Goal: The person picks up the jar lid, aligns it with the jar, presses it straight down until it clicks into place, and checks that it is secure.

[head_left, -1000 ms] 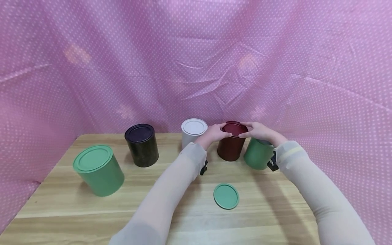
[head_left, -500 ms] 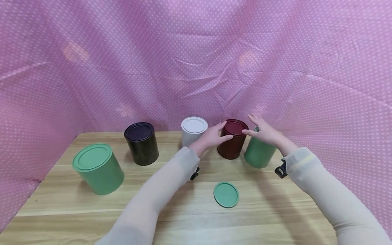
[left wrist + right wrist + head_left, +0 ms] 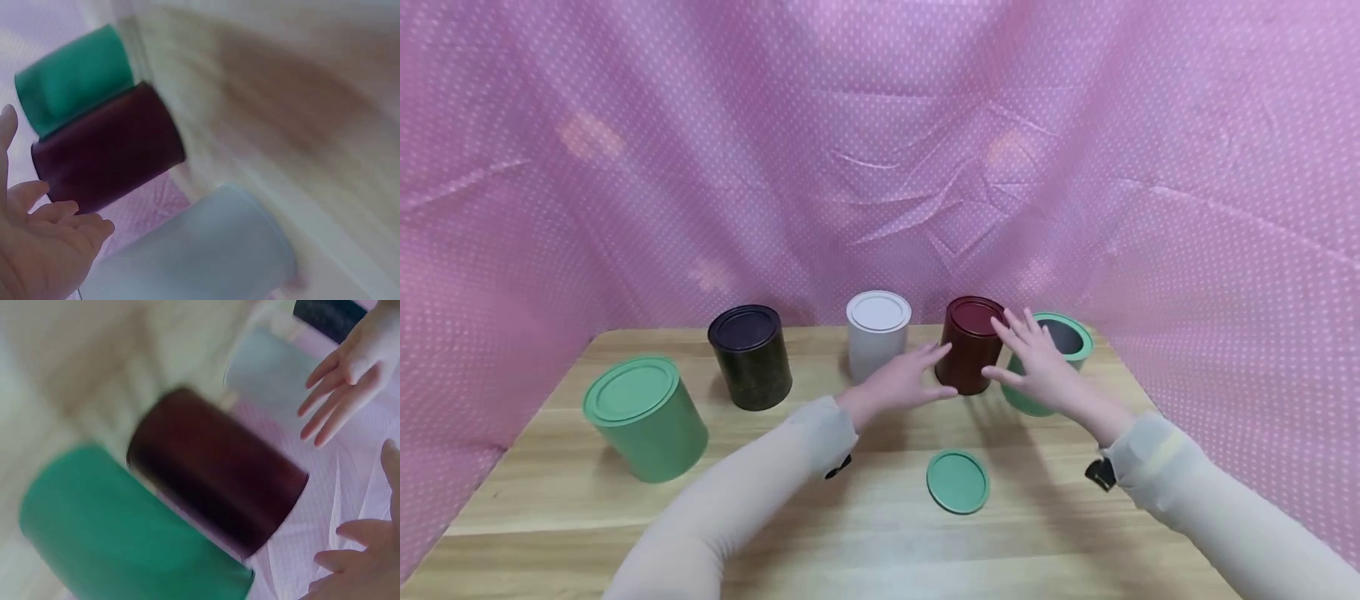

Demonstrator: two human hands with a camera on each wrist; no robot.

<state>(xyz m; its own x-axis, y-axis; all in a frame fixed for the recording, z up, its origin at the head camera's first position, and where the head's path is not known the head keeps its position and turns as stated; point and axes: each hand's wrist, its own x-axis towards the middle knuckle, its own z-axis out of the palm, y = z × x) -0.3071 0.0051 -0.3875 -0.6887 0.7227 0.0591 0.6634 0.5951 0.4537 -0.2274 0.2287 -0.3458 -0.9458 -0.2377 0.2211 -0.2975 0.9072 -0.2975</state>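
Both hands hover over the table in front of the dark red can (image 3: 967,358), which has its lid on. My left hand (image 3: 904,379) has spread fingers and holds nothing; it is between the white can (image 3: 874,354) and the red one. My right hand (image 3: 1037,371), fingers also spread, hangs in front of the lidless green can (image 3: 1073,353) and hides part of it. In the left wrist view the red can (image 3: 109,150) stands just past my left fingertips. The right wrist view shows the red can (image 3: 215,469) beside the green can (image 3: 119,531), apart from my right hand (image 3: 369,556).
A loose green lid (image 3: 958,482) lies flat on the wooden table (image 3: 880,542) nearer to me. To the left stand a lidded black can (image 3: 751,362) and a larger lidded green can (image 3: 655,429). A pink dotted cloth (image 3: 880,167) hangs behind and at the sides.
Both hands have come off the red can's top and drawn back toward me and apart, with fingers spreading. The green can's open top has come into view. The cans stay in place.
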